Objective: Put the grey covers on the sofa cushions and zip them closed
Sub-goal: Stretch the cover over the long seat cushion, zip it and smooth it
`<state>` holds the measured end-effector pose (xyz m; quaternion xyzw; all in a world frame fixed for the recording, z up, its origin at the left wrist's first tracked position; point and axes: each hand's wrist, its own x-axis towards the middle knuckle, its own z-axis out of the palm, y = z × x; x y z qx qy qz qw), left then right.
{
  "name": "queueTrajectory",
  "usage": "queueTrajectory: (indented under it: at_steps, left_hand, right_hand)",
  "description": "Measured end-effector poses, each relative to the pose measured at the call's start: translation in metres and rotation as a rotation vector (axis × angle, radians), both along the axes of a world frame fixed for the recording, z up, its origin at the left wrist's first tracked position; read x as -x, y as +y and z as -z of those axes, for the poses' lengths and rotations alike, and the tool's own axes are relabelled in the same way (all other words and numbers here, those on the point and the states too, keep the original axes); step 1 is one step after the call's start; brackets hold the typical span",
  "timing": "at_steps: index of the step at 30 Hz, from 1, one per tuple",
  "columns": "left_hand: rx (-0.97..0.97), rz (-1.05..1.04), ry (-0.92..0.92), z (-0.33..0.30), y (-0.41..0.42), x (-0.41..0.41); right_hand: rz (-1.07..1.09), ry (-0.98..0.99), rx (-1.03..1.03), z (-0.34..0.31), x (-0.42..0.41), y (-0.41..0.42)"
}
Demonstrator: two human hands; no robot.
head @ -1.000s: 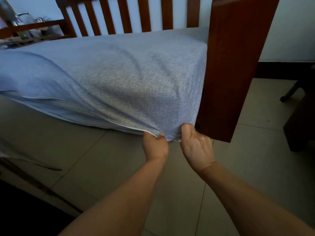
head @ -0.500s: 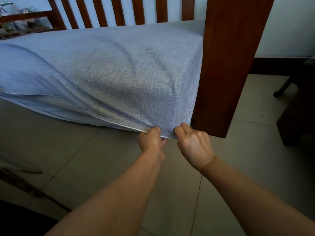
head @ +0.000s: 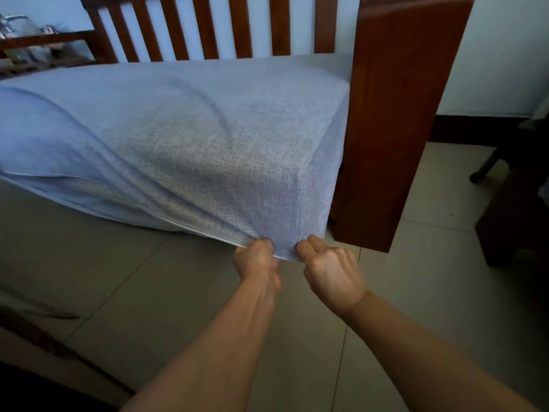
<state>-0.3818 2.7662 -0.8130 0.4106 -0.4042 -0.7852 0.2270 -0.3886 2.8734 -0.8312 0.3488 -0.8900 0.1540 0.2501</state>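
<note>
I had both hands at the front right corner of the cushion, at about six o'clock in my view. The left hand (head: 258, 258) was closed on the lower hem of the grey cover (head: 190, 138), and the right hand (head: 329, 267) pinched the same hem just beside it, fingers curled tight. The covered cushion lay on the wooden sofa (head: 398, 120), against its arm at three o'clock, above the tiled floor (head: 148, 292). I judged the zipping step was in hand; the next move called for finding the pull and drawing it along the pale seam toward nine o'clock. I could read no brand, label or writing.
</note>
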Motion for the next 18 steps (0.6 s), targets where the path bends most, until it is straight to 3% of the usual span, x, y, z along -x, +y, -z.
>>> queueTrajectory:
  at_steps: [5, 11, 15, 18]
  left_hand:
    - [0.007, 0.218, 0.084, -0.003, -0.004, -0.016]
    - [0.075, 0.519, -0.073, -0.005, 0.017, -0.023]
    - [0.101, 0.497, -0.178, -0.005, 0.042, -0.018]
    - [0.253, 0.632, -0.325, 0.001, 0.055, -0.019]
  right_hand:
    - [-0.007, -0.114, 0.002, -0.003, -0.006, 0.008]
    - [0.074, -0.247, 0.198, -0.003, 0.012, 0.031]
    - [0.096, -0.285, 0.234, 0.004, 0.029, 0.044]
    - [0.109, -0.345, 0.245, 0.011, 0.038, 0.046]
